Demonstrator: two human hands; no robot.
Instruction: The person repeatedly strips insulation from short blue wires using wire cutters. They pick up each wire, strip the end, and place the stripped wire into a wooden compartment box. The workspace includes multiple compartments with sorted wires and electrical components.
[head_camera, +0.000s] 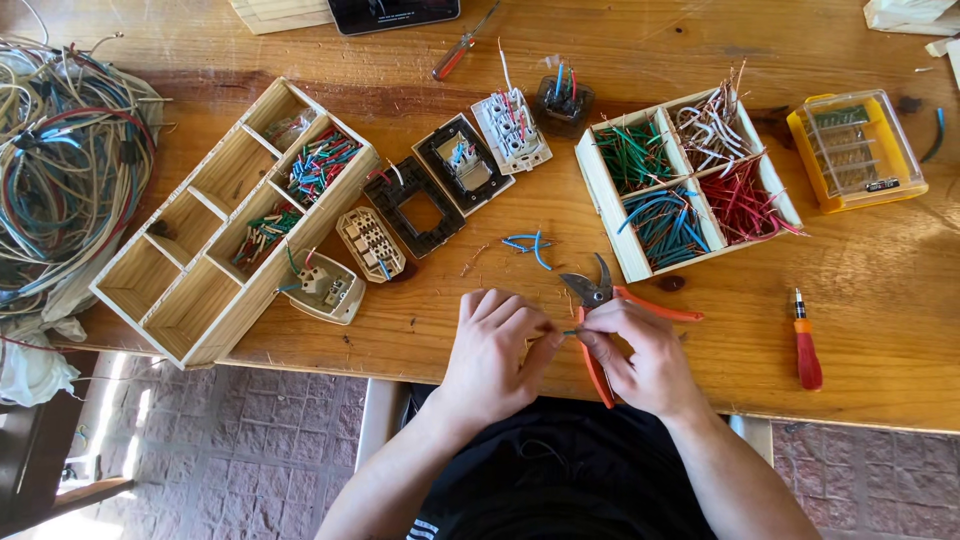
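- Leftmost, a tangled heap of loose wires (65, 160) sits at the table's far left edge; I judge it springy and prone to snagging, so it is best lifted a strand at a time.
- Next, a long wooden compartment tray (165, 275) lies at a slant, with short coloured wire offcuts in two of its pockets; switch and socket parts (440, 175) are scattered just beside it.
- Near the front edge, my left hand (495, 350) is curled, its fingertips pressed together on one end of a short thin wire piece (568, 332).
- That wire piece spans the small gap between both hands; I judge it very light, bendable and easy to drop, so it wants a firm pinch close to each end.
- My right hand (640, 355) pinches the wire's other end while also resting around the orange-handled cutters (600, 310); their blades point away from me. Rigid and sharp at the tip, I'd say, so grip them by the handles.
- Behind them, a four-section wooden box (600, 190) holds sorted green, blue, red and white wire bits.
- Further right lie a small red-handled screwdriver (805, 345) and a yellow bit case (858, 148).
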